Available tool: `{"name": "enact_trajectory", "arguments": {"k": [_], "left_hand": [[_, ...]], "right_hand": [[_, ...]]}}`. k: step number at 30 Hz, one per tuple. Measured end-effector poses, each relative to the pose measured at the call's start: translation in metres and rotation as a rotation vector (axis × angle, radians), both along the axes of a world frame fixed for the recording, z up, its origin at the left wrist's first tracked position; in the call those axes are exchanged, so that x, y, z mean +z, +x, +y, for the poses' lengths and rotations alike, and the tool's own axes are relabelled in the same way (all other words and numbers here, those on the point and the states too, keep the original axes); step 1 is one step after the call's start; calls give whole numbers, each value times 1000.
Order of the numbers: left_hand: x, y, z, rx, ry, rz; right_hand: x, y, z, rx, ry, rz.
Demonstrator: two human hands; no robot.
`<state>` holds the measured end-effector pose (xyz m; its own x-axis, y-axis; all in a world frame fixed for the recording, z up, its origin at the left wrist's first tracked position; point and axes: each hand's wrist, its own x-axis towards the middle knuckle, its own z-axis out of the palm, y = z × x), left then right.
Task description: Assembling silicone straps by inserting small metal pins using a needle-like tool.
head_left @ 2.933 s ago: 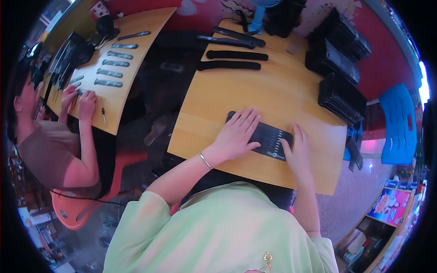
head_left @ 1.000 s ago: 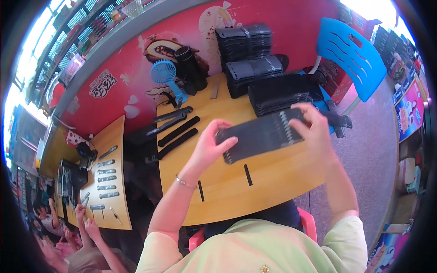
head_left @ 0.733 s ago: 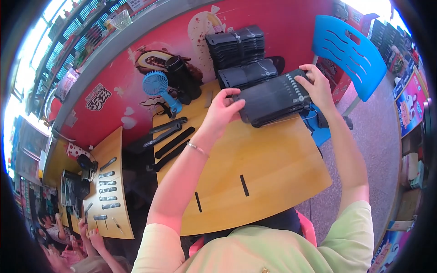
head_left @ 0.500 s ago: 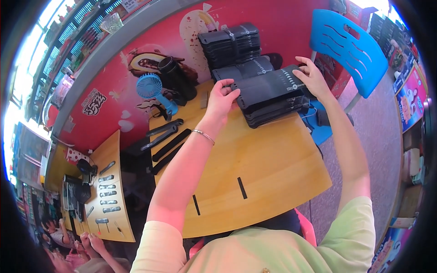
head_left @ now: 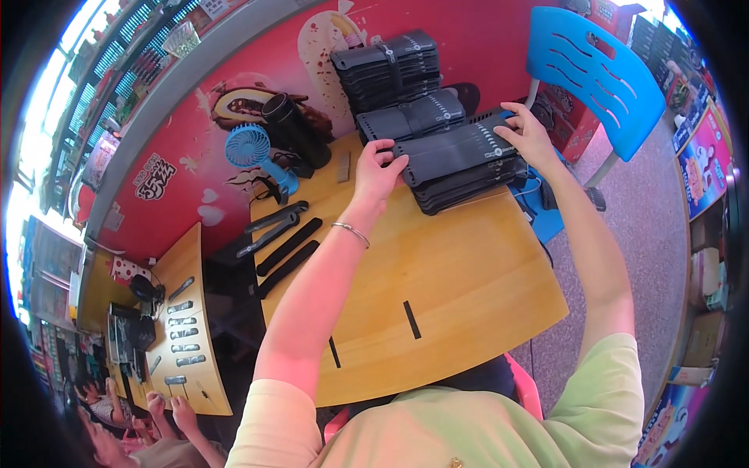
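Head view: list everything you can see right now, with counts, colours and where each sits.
flat black ribbed panel: one, black, top of the near stack, held at both ends
stack of black panels: one pile, black, far right of the table
further black panel stacks: two piles, black, against the red wall
curved wooden table: one, tan
short black strips: two, black, near table edge
long black bars: about four, black, table's left end
handheld fan: one, blue, by the wall
plastic chair: one, blue, right
second wooden table: one, tan, left, another person's hands there
left hand: grip on panel's left end
right hand: grip on panel's right end
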<state>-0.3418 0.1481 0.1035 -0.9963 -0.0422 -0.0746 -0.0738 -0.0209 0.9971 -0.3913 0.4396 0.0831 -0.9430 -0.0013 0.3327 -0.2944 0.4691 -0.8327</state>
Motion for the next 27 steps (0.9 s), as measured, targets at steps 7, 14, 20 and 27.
{"name": "enact_trajectory", "arguments": {"k": [7,14,20,27], "left_hand": [[1,4,5,5,-8,-2],[-2,5,6,13,-13,-7],[0,6,8,13,-61,-1],[-3,4,6,14,-74,8]], "right_hand": [[6,9,0,-28,11,-14],[7,8,1,-7,22,-67],[1,5,4,15,2,-79],[-7,-5,6,25,20,-10]]}}
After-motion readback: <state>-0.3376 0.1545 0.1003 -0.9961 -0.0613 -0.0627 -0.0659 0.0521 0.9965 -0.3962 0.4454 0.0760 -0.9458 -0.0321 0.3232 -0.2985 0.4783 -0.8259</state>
